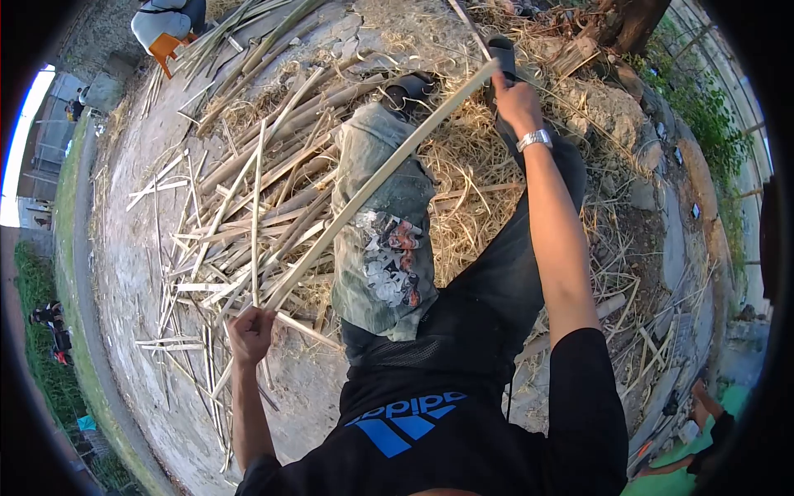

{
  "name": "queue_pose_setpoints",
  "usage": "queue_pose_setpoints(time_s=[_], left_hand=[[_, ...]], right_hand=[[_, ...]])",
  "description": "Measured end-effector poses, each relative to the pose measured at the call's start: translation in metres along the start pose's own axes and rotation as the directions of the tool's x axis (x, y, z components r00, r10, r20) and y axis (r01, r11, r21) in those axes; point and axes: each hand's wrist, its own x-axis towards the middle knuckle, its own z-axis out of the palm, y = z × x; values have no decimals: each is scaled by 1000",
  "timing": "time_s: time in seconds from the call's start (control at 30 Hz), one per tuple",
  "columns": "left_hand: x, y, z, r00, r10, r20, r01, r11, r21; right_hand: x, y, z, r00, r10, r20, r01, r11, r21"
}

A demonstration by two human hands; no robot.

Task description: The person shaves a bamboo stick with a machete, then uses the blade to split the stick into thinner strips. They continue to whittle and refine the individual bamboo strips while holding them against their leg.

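Note:
A long, pale bamboo strip [389, 169] runs diagonally across my lap, over a worn grey-green cloth [364, 273] with a torn print that covers one thigh. My left hand [250, 333] is closed, pinching the strip's lower end between thumb and fingers. Up near my knee and foot, my right hand [518, 107], below a silver wristwatch [534, 139], is closed at the strip's far end. Its thumb side touches the strip, while the other fingers are partly hidden. A thinner strip [470, 31] extends upward beyond that end.
Bamboo poles and split strips [281, 190] lie heaped on the concrete to my left. Straw-like shavings [463, 161] surround my legs. Rocks [608, 116] and a tree trunk [633, 25] stand at the upper right. A person on an orange chair [165, 50] sits upper left; another person's arm [703, 438] shows lower right.

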Motion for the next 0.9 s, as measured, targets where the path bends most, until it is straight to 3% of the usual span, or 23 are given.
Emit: queue_pose_setpoints(time_s=[0.03, 0.07, 0.13, 0.17, 0.2, 0.37, 0.4, 0.43, 0.47, 0.5, 0.57, 0.6, 0.67, 0.73, 0.8, 0.87, 0.9], left_hand=[[-21, -44, -4, 996, -83, -27, 80, 992, -100], [-40, -70, -25, 1000, -14, -10, 14, 1000, 26], [-67, -75, -31, 992, -99, -74, 96, 994, -44], [-73, -69, -23, 995, -17, -95, 4, 991, -133], [-81, -63, 6, 967, -256, -9, 251, 953, -170], [-27, -9, 58, 979, -136, 150, 163, 969, -186], [-16, 4, 57, 969, -70, 236, 112, 980, -166], [-8, 11, 57, 947, -4, 320, 56, 987, -152], [-2, 9, 59, 945, -6, 328, 60, 986, -155], [2, 4, 59, 924, -24, 381, 100, 979, -179], [10, 6, 54, 861, -121, 495, 263, 937, -230], [13, 14, 56, 857, -117, 502, 261, 939, -225], [21, 33, 63, 868, 33, 496, 221, 868, -445], [31, 68, 70, 894, 249, 374, -102, 923, -371], [27, 82, 81, 903, 203, 379, -19, 900, -436], [23, 76, 91, 919, 29, 393, 172, 868, -466], [24, 72, 90, 946, 22, 322, 126, 894, -431]], right_hand=[[8, 8, -16, 978, 180, 109, -194, 970, 143], [23, 12, -40, 912, 335, 238, -393, 882, 261], [30, 24, -74, 844, 435, 313, -527, 779, 338], [15, 25, -80, 882, 347, 318, -471, 667, 577], [-8, 25, -85, 912, 244, 331, -411, 531, 741], [-118, -43, -109, 935, 40, 351, -342, 349, 872], [-133, -55, -115, 935, 12, 354, -325, 421, 847], [-144, -55, -111, 942, -40, 332, -299, 346, 889], [-156, -54, -107, 948, -88, 307, -275, 264, 925], [-166, -60, -116, 946, -79, 314, -283, 269, 921], [-182, -79, -138, 860, -77, 504, -505, 1, 863], [-187, -83, -135, 861, -67, 504, -506, -2, 863], [-197, -90, -130, 903, 33, 429, -429, -7, 903], [-201, -95, -125, 900, 107, 423, -429, 41, 903], [-209, -97, -121, 829, 163, 536, -542, -4, 840], [-221, -92, -116, 837, 164, 522, -526, -21, 850], [-228, -86, -112, 851, 178, 494, -503, 10, 864]])
